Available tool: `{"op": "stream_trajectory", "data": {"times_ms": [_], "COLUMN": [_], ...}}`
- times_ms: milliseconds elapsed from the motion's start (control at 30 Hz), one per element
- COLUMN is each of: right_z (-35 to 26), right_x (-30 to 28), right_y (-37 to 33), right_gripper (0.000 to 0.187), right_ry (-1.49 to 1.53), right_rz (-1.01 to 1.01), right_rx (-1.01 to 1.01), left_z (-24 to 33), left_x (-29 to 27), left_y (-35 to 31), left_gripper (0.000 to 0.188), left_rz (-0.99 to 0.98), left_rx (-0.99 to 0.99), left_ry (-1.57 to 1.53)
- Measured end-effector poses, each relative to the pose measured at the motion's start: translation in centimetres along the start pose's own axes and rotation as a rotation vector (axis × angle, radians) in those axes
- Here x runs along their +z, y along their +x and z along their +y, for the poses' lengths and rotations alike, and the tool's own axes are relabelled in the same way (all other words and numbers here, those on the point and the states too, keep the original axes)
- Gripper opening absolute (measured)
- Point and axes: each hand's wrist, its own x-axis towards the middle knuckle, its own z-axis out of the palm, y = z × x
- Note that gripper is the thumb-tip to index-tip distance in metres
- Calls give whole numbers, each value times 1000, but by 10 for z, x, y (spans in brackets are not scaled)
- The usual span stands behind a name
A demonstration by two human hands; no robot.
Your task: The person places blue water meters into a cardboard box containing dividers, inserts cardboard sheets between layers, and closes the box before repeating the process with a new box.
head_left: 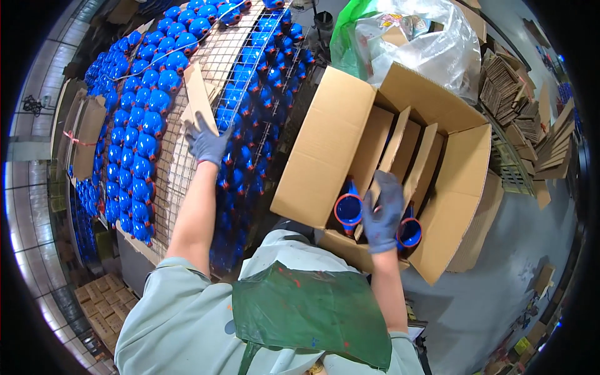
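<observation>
My left hand point(207, 141), in a grey glove, reaches over a wire rack with its fingers spread. Its fingertips lie on the lower end of a narrow cardboard strip point(198, 94), with the thumb out to the right. Inside the open cardboard box point(325, 150), my gloved right hand point(384, 215) is closed around the near part of an upright cardboard divider point(395, 142). Beside that hand stand a blue cup-shaped piece with a red rim point(348, 210) on the left and a similar blue piece point(410, 232) on the right. The lower parts of both pieces are hidden.
Rows of glossy blue rounded pieces point(147, 144) with red ends cover the wire mesh rack point(178, 165) at left, with more below. Behind the box sits a clear plastic bag point(431, 56). Stacked flat cardboard point(509, 94) stands at right; small cartons point(103, 303) are at lower left.
</observation>
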Motion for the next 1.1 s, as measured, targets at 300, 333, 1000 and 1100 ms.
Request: {"op": "stream_trajectory", "data": {"times_ms": [300,333,1000,1100], "right_z": [-26,-28,-63,-66], "right_x": [110,111,40,-3], "right_y": [13,13,60,9], "right_gripper": [44,43,64,81], "right_ry": [-241,-241,1438,1570], "right_rz": [-400,-419,435,432], "right_rx": [-168,-158,615,752], "left_z": [-119,-136,219,255], "left_x": [-72,-64,-86,-70], "left_y": [103,121,-77,-83], "left_gripper": [93,93,85,63], "left_rz": [101,208,-801,-1300], "left_rx": [295,393,1164,1251], "left_ry": [345,341,-809,-430]}}
